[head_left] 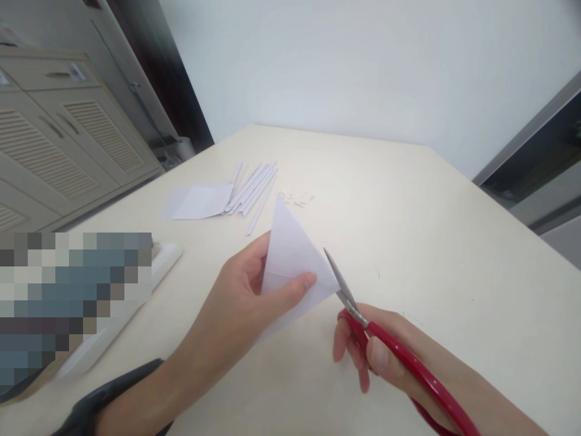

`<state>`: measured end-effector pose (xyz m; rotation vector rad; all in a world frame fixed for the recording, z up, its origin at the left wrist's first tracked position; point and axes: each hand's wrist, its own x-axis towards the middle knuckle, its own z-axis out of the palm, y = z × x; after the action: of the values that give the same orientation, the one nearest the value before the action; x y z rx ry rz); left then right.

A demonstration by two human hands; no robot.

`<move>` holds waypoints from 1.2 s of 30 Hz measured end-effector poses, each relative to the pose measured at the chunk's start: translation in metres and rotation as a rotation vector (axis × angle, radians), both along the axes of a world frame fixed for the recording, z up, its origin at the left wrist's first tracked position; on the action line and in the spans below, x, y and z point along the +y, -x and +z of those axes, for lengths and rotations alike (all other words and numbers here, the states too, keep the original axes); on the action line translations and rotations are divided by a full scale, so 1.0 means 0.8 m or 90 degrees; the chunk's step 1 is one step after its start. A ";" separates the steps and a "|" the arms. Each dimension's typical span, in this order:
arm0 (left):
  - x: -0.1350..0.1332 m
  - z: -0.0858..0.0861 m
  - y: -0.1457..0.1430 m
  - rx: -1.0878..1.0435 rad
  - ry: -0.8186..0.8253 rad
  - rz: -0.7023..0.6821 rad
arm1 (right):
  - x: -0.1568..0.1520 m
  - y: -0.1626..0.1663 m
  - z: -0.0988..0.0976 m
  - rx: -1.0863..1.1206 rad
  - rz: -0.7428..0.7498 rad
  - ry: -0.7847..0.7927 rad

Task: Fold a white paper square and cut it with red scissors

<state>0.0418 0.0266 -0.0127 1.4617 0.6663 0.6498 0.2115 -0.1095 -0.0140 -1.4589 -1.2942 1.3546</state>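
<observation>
My left hand (247, 297) pinches a folded white paper (290, 254), shaped like a triangle, thumb on its front and fingers behind. It is held just above the cream table (431, 242). My right hand (390, 357) grips red-handled scissors (363, 321). Their metal blades touch the paper's right edge, and I cannot tell how far apart the blades are.
Several thin white paper strips (254, 188) lie farther back on the table beside a flat white sheet (200, 201). Small paper scraps (297, 197) lie to the right of the strips. A white tray-like object (131, 303) sits at the left, partly behind a blurred patch. Cabinets (59, 139) stand at far left.
</observation>
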 end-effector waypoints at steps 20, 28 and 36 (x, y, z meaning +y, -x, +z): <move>-0.001 0.005 -0.002 0.076 -0.061 0.025 | 0.002 0.000 0.004 -0.011 -0.037 0.001; -0.008 0.013 -0.009 0.073 -0.025 0.049 | 0.002 -0.001 0.007 -0.009 -0.028 0.026; -0.004 0.005 -0.002 0.077 -0.038 0.003 | 0.001 0.004 0.004 -0.027 -0.036 0.052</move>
<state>0.0433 0.0233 -0.0084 1.5653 0.7494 0.5928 0.2086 -0.1085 -0.0106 -1.5760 -1.2271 1.3602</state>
